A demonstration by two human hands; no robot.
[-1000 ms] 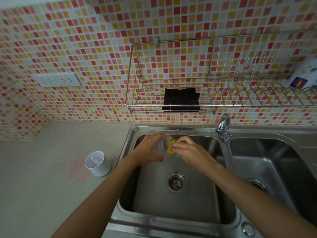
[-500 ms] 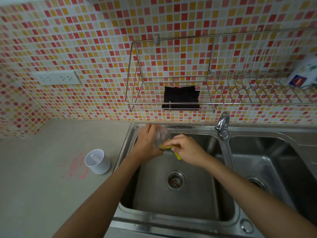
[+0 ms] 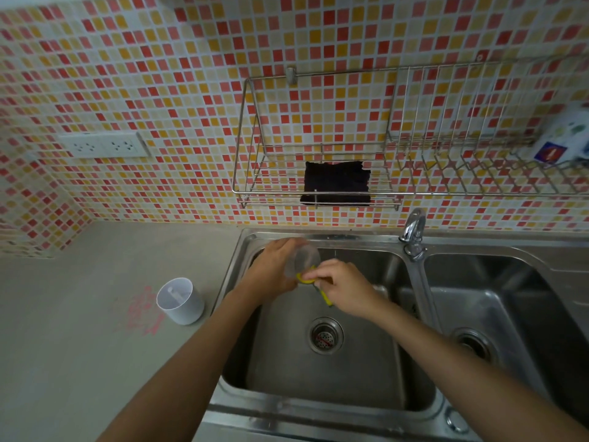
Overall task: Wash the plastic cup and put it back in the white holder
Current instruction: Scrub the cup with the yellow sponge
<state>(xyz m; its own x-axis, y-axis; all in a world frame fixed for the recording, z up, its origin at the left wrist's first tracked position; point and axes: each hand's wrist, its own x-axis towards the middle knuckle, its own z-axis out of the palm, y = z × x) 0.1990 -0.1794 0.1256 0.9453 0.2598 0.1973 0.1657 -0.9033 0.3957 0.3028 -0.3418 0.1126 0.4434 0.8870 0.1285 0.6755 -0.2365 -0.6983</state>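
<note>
Over the back of the left sink basin (image 3: 360,387), my left hand (image 3: 274,269) grips a clear plastic cup (image 3: 304,258), tilted on its side. My right hand (image 3: 344,287) holds a yellow sponge (image 3: 306,278) pressed against the cup's lower side, with one end of the sponge sticking out below the fingers. The white holder (image 3: 181,300) stands upright on the grey counter, left of the sink, with nothing in it but a small inner peg.
A chrome tap (image 3: 413,232) rises between the two basins, close to my right hand. A wire rack (image 3: 255,193) on the tiled wall holds a black cloth (image 3: 336,183) and a white packet (image 3: 564,138) at the far right. A socket (image 3: 105,145) sits on the wall at left.
Both hands have lifted the cup slightly toward the back of the basin. The sponge has shifted from the cup's side to underneath it, and the cup has turned a little.
</note>
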